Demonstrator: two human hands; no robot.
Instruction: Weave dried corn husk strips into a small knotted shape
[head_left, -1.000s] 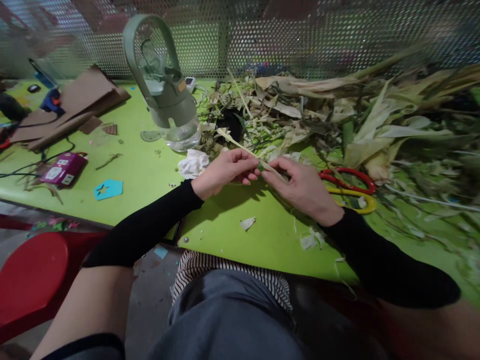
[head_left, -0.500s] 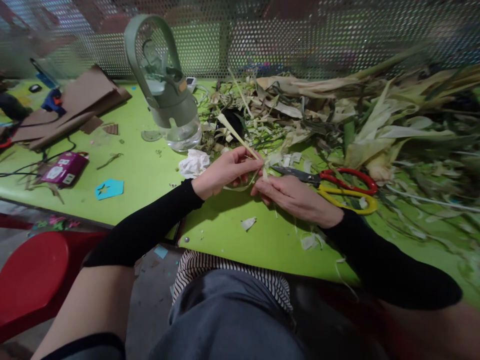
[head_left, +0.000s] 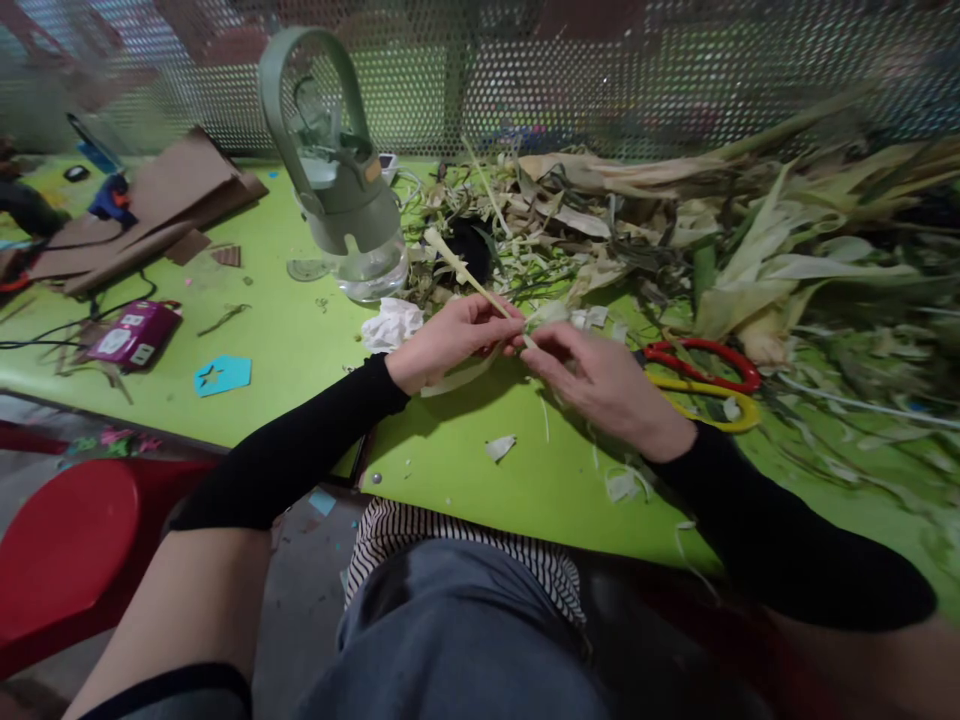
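Between the thumb and fingers of my left hand is a pale corn husk stalk, its thick end pointing up and away to the left. My right hand meets the left fingertips at the stalk's near end, its thumb and forefinger pinching a thin husk strip. Whitish husk pieces show just behind the fingers. Partly behind my right hand lie scissors with one red and one yellow handle; the hand hides their blades. A small husk scrap rests on the table below.
A heap of husks covers the back right of the green table. Left of my hands stand a water bottle and crumpled tissue. Farther left are a purple box, a blue paper pentagon and cardboard.
My right hand has risen and turned, now covering the scissors' blades, its fingers higher by the strip. My left hand keeps its hold on the stalk, which has tilted slightly.
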